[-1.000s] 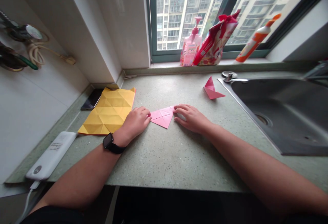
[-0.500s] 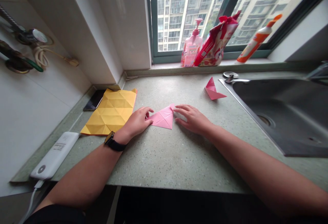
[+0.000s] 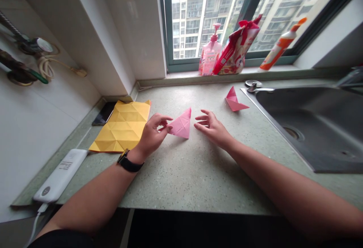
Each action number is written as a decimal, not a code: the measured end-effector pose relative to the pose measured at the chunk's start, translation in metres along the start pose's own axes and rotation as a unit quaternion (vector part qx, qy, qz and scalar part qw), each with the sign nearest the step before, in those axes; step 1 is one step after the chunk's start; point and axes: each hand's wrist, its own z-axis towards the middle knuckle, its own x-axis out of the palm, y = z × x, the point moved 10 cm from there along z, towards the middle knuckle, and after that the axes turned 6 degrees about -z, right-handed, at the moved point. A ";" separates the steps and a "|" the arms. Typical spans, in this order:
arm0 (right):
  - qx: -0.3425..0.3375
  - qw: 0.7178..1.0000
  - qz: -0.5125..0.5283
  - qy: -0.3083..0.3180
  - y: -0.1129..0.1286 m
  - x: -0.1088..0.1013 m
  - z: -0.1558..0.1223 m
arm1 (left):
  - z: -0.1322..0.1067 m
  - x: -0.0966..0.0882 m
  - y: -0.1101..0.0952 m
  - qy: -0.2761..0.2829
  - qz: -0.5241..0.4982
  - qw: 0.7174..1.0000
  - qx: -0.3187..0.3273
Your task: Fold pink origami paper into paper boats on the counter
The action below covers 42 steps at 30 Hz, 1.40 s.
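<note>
Pinched by its left corner, a folded piece of pink paper (image 3: pixel 182 124) is in my left hand (image 3: pixel 155 131). It is roughly triangular, with crossing creases, and tilts a little above the counter. My right hand (image 3: pixel 212 128) is just to the right of the paper, apart from it, its fingers spread and nothing in them. Farther back on the right stands a second folded pink paper piece (image 3: pixel 235 102) with a raised point. Left of my left hand lies creased yellow paper (image 3: pixel 124 125), with a pinkish edge showing under it.
The speckled counter (image 3: pixel 193 187) ends at a front edge near me. A metal sink (image 3: pixel 317 127) is at the right. A phone (image 3: pixel 103 114) and a white power bank (image 3: pixel 61 175) with a cable lie left. A pink pump bottle (image 3: pixel 210 56), red bag (image 3: pixel 239 47) and orange-white bottle (image 3: pixel 279 49) stand on the sill.
My left hand has lifted the pink paper slightly off the counter. My right hand has drawn away from the paper's right edge, opening a gap.
</note>
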 end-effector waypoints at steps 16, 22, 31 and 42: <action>-0.063 0.986 0.148 0.040 0.029 0.010 0.001 | -0.010 0.015 -0.017 0.071 -0.111 0.991 0.030; -0.181 0.983 0.012 -0.020 0.062 0.003 -0.018 | -0.007 0.035 -0.002 0.157 -0.097 0.981 -0.052; -0.272 0.958 -0.064 -0.069 0.088 -0.005 -0.033 | -0.011 0.048 0.007 0.211 -0.140 0.962 -0.106; -0.355 0.925 -0.095 -0.101 0.105 -0.009 -0.052 | -0.010 0.050 0.012 0.236 -0.161 0.949 -0.136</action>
